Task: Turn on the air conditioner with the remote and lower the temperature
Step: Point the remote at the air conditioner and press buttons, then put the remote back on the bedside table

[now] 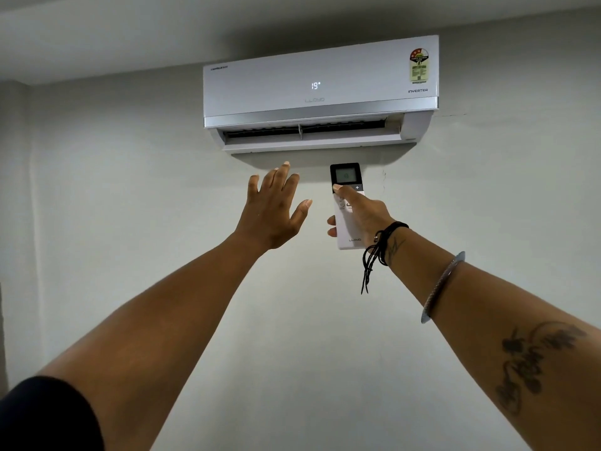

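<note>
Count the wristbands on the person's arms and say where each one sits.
2, both on the right arm: a black cord at the wrist, a metal bangle farther up the forearm. None shows on the left arm.

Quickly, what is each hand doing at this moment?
Left hand: open, fingers spread, holding nothing, raised below the air conditioner.
Right hand: closed around the white remote, thumb on its buttons.

Right hand (364, 216) hides most remote (346, 222) buttons; its screen unreadable

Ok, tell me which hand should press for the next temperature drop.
Right. The right hand holds the remote aimed at the air conditioner, thumb on its buttons; the left hand is open and empty.
</note>
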